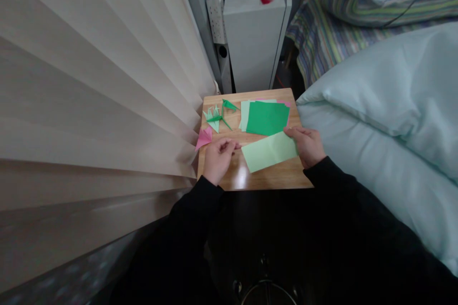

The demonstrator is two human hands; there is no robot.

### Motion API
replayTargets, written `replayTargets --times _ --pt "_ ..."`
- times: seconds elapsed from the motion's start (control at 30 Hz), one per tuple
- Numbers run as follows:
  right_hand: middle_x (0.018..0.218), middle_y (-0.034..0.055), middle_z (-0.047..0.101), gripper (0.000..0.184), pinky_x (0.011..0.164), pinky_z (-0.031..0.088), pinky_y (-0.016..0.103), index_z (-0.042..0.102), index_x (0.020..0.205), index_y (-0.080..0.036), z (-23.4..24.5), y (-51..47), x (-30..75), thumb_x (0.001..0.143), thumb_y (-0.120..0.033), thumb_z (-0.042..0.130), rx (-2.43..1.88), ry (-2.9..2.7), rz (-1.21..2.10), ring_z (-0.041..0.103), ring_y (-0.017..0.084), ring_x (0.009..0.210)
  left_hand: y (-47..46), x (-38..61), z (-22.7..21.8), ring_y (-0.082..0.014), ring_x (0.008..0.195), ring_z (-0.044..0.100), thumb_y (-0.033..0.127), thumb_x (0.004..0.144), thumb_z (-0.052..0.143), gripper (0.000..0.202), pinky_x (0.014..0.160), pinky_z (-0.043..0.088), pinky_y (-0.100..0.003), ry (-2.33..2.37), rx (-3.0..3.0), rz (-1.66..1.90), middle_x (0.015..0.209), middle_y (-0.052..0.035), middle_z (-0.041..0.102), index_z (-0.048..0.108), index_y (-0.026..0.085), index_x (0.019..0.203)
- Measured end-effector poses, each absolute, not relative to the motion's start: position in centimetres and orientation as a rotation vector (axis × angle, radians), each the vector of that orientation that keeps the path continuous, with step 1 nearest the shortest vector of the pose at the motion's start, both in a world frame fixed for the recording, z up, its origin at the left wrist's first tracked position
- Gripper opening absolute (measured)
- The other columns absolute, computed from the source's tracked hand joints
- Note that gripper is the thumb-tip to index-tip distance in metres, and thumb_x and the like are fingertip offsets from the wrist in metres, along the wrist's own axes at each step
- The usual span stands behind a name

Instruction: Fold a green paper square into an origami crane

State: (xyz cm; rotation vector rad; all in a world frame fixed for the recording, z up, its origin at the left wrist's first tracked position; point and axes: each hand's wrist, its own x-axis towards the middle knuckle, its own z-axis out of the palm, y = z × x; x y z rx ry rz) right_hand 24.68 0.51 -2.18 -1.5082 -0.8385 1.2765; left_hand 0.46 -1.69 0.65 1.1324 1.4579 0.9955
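A light green sheet of origami paper [271, 151], creased across its middle, is tilted above the small wooden table. My right hand [307, 145] is closed on its right end, with the thumb on top near the upper corner. Close by the sheet's left corner is my left hand [219, 156], fingers loosely curled and no paper seen between them. Behind the sheet lies a stack of paper topped by a dark green sheet [268, 117], with light green and pink edges showing beneath. Folded green paper pieces [213, 118] and a pink folded piece [203, 137] sit at the left.
The wooden table [286, 178] is small, hemmed in by a pale curtain [107, 81] on the left and a bed with a light blue quilt [358, 119] on the right. A white cabinet [254, 47] stands behind it.
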Motion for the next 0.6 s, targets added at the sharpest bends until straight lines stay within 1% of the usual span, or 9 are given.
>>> replayTargets --times 0.03,0.1,0.17,0.27,0.33,0.37,0.47,0.53,0.6 --pt "0.052 0.0 0.057 0.037 0.047 0.036 0.03 0.061 0.052 -0.021 -2.3 0.5 24.5 0.064 -0.048 0.083 -1.524 -0.859 1.325 0.048 0.014 0.049 -1.8 0.5 0.8 -0.0274 0.109 0.069 0.041 0.083 0.077 0.025 0.096 0.054 -0.039 1.458 1.286 1.029 0.108 -0.012 0.077 0.077 0.018 0.094" --pt "0.056 0.002 0.062 0.036 0.05 0.041 0.032 0.065 0.055 -0.02 -2.6 0.3 23.9 0.062 -0.048 0.086 -1.543 -0.885 1.436 0.053 0.015 0.051 -2.2 0.9 1.0 -0.0311 0.134 0.057 0.036 0.079 0.083 0.047 0.115 0.042 -0.044 1.321 1.552 1.0 0.138 -0.0124 0.068 0.072 0.022 0.123" --pt "0.062 0.0047 0.067 0.034 0.054 0.047 0.035 0.068 0.06 -0.019 -2.7 0.0 23.1 0.063 -0.047 0.087 -1.536 -0.855 1.51 0.058 0.018 0.054 -2.6 1.4 0.8 -0.0331 0.135 0.057 0.034 0.075 0.087 0.07 0.119 0.038 -0.047 1.135 1.647 0.872 0.149 -0.0136 0.06 0.062 0.024 0.139" --pt "0.07 0.0076 0.071 0.026 0.059 0.053 0.037 0.069 0.069 -0.018 -2.5 -0.2 22.2 0.071 -0.039 0.085 -1.484 -0.699 1.626 0.064 0.021 0.06 -3.1 2.2 0.1 -0.0356 0.142 0.051 0.035 0.067 0.092 0.091 0.123 0.032 -0.049 1.005 1.709 0.753 0.154 -0.0169 0.054 0.054 0.022 0.148" --pt "0.078 0.0083 0.073 0.021 0.061 0.056 0.036 0.07 0.076 -0.019 -2.0 -0.3 22.0 0.078 -0.037 0.08 -1.419 -0.588 1.731 0.066 0.021 0.065 -3.3 2.6 -0.2 -0.0355 0.145 0.047 0.034 0.067 0.092 0.09 0.125 0.029 -0.05 1.001 1.688 0.75 0.154 -0.0173 0.054 0.055 0.02 0.148" --pt "0.082 0.0091 0.074 0.023 0.062 0.057 0.036 0.07 0.08 -0.019 -1.7 -0.4 22.0 0.082 -0.041 0.076 -1.373 -0.558 1.785 0.068 0.021 0.068 -3.3 2.8 -0.2 -0.035 0.144 0.047 0.032 0.069 0.09 0.086 0.124 0.029 -0.049 1.011 1.642 0.761 0.153 -0.0168 0.055 0.056 0.021 0.147" --pt "0.094 0.0132 0.075 0.046 0.068 0.06 0.037 0.07 0.087 -0.019 -1.0 -0.8 22.0 0.089 -0.064 0.06 -1.273 -0.635 1.803 0.072 0.025 0.083 -3.2 3.1 0.1 -0.0332 0.13 0.06 0.034 0.077 0.082 0.069 0.113 0.043 -0.048 1.019 1.334 0.746 0.144 -0.0148 0.063 0.061 0.021 0.141" --pt "0.107 0.0133 0.074 0.047 0.075 0.06 0.039 0.069 0.095 -0.021 -0.9 -1.1 21.7 0.083 -0.066 0.069 -1.312 -0.825 1.564 0.071 0.027 0.098 -3.2 3.3 0.3 -0.0305 0.11 0.069 0.039 0.08 0.078 0.059 0.095 0.053 -0.044 0.981 1.054 0.694 0.131 -0.0154 0.07 0.064 0.018 0.133" --pt "0.123 0.0124 0.07 0.053 0.079 0.059 0.038 0.066 0.107 -0.023 -1.0 -1.5 21.2 0.071 -0.057 0.084 -1.341 -0.971 1.316 0.066 0.028 0.11 -3.3 3.4 0.3 -0.0279 0.095 0.072 0.042 0.079 0.075 0.054 0.08 0.054 -0.038 0.917 0.824 0.67 0.117 -0.0154 0.074 0.067 0.016 0.126"
